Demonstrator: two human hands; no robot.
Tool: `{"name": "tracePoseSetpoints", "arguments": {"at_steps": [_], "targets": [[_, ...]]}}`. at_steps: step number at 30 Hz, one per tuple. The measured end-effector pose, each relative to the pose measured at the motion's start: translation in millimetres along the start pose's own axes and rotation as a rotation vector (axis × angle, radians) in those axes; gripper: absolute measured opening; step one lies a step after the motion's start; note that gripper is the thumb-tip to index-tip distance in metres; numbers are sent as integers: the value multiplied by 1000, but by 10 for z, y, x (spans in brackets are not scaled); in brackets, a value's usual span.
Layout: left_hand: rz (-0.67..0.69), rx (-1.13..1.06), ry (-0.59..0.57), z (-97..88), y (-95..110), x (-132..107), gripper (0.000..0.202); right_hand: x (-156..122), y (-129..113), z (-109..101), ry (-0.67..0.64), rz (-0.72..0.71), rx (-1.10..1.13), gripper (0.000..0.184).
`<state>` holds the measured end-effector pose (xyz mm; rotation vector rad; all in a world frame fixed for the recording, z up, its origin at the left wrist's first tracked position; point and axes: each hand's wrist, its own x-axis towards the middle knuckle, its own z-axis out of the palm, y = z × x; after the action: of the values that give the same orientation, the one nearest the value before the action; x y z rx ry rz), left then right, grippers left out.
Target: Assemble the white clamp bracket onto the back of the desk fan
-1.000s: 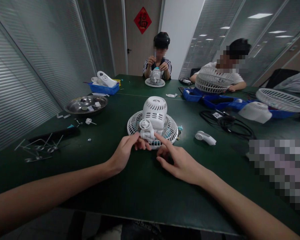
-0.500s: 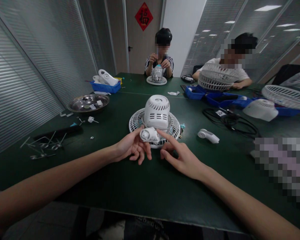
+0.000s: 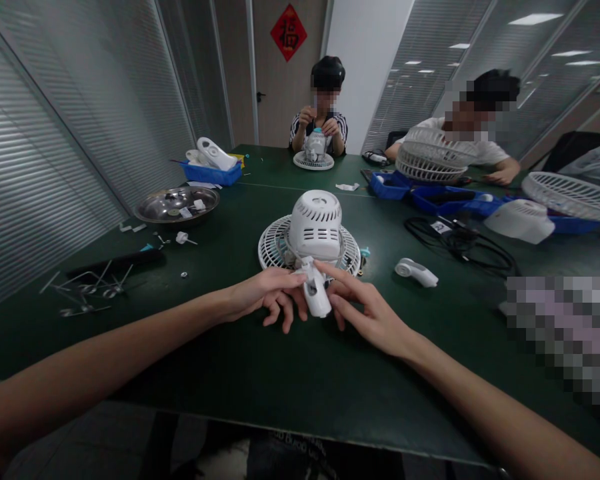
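Our left hand [image 3: 264,289] pinches the white bracket [image 3: 318,301] between thumb and fingers, on the near side of the fan housing [image 3: 315,223]; our right hand [image 3: 367,307] touches its right side, gripping or not we cannot tell. We judge it light, stiff, smooth, best held by its flanks. Its long axis runs far-left to near-right, tubular end pointing near.

On the green counter [image 3: 220,373], a steel bowl [image 3: 145,208] of small pieces [image 3: 199,205] is set at the left, and a blue tray [image 3: 215,177] behind it is loaded with white parts [image 3: 217,156]. A black cable [image 3: 464,248] is coiled at the right. A red diamond sign [image 3: 289,33] is mounted on the door [image 3: 280,100]; the left side is lined with blinds [image 3: 35,173].
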<state>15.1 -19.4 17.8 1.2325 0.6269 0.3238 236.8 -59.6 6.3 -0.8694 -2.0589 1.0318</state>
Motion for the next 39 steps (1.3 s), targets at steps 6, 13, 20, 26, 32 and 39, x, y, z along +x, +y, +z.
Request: {"name": "tracePoseSetpoints", "arguments": {"at_steps": [6,13,20,26,32,39], "targets": [[44,36,12,-8,-24,3,32,-14,-22,25,149,-34,-102,44],[62,-15,-31,-60,-41,19,34,-59,-26,-17,222,-129,-292,36],[67,162,-9,-23,-76,40,32,-45,-31,-38,130,-138,-328,41],[108,220,21,26,-109,48,31,-38,12,-44,15,-10,-362,59],[114,79,-71,-49,-119,66,56,-32,-10,-71,-16,5,-430,58],[113,-48,-148,-146,-163,85,56,-30,-18,-98,-2,-19,-462,61]]}}
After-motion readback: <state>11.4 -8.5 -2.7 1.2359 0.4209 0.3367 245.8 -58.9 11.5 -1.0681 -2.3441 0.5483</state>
